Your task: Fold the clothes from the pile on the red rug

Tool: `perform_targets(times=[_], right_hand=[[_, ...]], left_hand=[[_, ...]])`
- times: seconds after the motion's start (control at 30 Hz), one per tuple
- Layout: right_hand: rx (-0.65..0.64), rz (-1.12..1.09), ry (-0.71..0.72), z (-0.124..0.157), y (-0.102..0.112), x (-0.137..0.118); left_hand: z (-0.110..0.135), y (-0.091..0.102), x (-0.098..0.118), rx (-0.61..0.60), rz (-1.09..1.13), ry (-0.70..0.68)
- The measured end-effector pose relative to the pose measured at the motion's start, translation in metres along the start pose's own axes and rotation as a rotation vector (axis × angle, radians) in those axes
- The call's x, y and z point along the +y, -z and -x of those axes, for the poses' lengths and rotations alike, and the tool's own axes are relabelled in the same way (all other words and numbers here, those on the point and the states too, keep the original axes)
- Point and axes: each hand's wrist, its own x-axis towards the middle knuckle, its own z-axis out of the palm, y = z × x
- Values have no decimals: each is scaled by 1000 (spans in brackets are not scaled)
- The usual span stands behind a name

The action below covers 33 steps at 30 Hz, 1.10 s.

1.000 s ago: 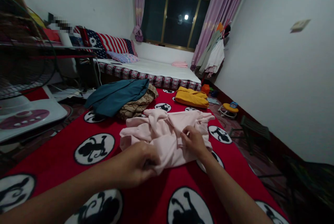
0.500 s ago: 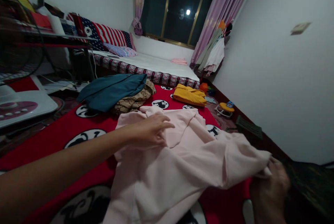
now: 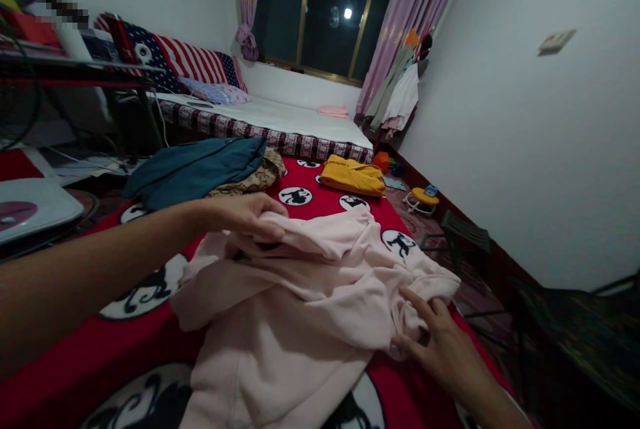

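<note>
A pale pink garment lies spread and rumpled on a red blanket printed with black-and-white monkey circles. My left hand reaches across from the left and pinches a fold at the garment's far edge. My right hand rests on the garment's right side, fingers stretched out along the cloth and tucked partly under a fold.
A teal garment over a brown patterned one lies at the blanket's far left, a folded yellow garment at its far end. Beyond is a bed. A small stool and toy stand on the floor right.
The folded pink garment was pulled open and spread toward me. My right hand came back from the far right onto its right side; my left hand closed on its far edge.
</note>
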Motion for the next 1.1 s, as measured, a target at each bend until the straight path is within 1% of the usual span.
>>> perform_targets(times=[0.03, 0.07, 0.1, 0.13, 0.17, 0.23, 0.27, 0.3, 0.33, 0.37, 0.4, 0.47, 0.53, 0.6, 0.7, 0.73, 0.8, 0.9, 0.97, 1.0, 1.1], right_hand=[[-20, 35, -4, -1, 0, 1], [-29, 60, -5, -2, -1, 1], [-25, 79, -4, -3, -1, 1], [-12, 96, -3, -3, -1, 1], [-1, 114, -5, -3, -2, 0], [1, 153, -26, -2, -4, -4], [-3, 171, -41, -2, -5, -6], [-4, 189, -57, -2, -7, -9], [-1, 208, -72, -2, -8, -12], [6, 228, -83, -2, -9, -15], [13, 251, -93, -3, -10, -18], [-3, 291, -113, -7, -11, -21], [-30, 307, -137, -12, -10, -23], [-41, 312, -153, -18, -9, -24], [-34, 351, -154, -25, -8, -27], [-25, 366, -151, -27, -8, -28], [11, 367, -139, -30, -9, -30], [55, 302, -38, -32, -10, -31], [38, 279, 97, -33, -6, -27], [5, 286, 186, -35, -2, -24], [-121, 352, 473, -45, 19, -13]], left_hand=[[5, 13, -9, 157, 104, 23], [11, 27, -22, 387, 169, 62], [18, 40, -37, 661, 181, 122], [26, 53, -53, 891, 136, 184], [35, 65, -70, 1074, 49, 287], [51, 83, -98, 1260, -88, 404], [57, 89, -108, 1347, -229, 456], [60, 91, -114, 1387, -354, 456], [60, 90, -116, 1395, -471, 425], [56, 86, -114, 1363, -561, 366], [48, 80, -110, 1280, -610, 285], [26, 60, -98, 1026, -652, 147], [0, 37, -87, 756, -698, 80], [-21, 15, -79, 548, -729, 100], [-35, -10, -73, 325, -756, 235], [-36, -15, -72, 272, -758, 254], [-35, -22, -69, 199, -756, 245], [-29, -24, -63, 146, -737, 205], [-20, -21, -56, 85, -658, 207], [-14, -18, -51, 34, -590, 193], [14, -7, -31, -184, -342, 162]])
